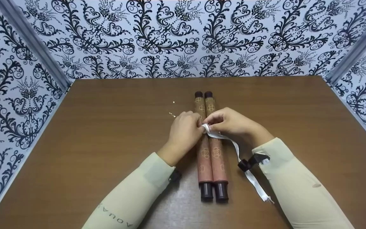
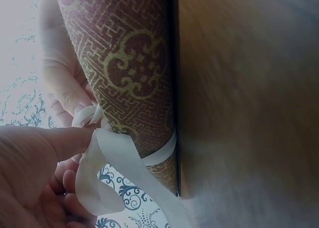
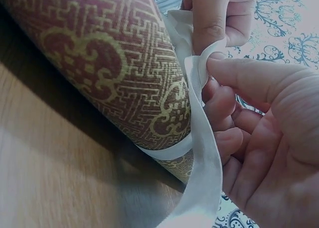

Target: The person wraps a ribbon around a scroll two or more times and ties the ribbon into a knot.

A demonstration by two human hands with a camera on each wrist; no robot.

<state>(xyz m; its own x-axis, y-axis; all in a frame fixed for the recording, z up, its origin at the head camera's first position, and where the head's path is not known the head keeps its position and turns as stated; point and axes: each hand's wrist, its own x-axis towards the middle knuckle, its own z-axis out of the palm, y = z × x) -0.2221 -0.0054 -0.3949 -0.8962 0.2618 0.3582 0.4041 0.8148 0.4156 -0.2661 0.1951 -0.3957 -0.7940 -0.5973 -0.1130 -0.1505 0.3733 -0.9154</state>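
Two rolled scrolls [image 1: 204,162] in patterned reddish-gold cloth with dark end knobs lie side by side on the table. A white ribbon [image 1: 256,184] wraps round them near the middle, and its long tail trails to the lower right. My left hand [image 1: 184,128] pinches the ribbon over the scrolls. From the right, my right hand [image 1: 235,122] pinches it between thumb and fingers, close to the left hand. A loop of ribbon [image 2: 102,193] hangs below the left thumb in the left wrist view. The exact crossing of the ribbon is partly hidden by the fingers.
The brown wooden table [image 1: 106,127] extends on both sides of the scrolls. Small shiny bits [image 1: 172,114] lie left of their far ends. Walls with black scroll-patterned paper [image 1: 183,38] enclose the back and sides. Black wrist straps [image 1: 246,164] sit at the sleeves.
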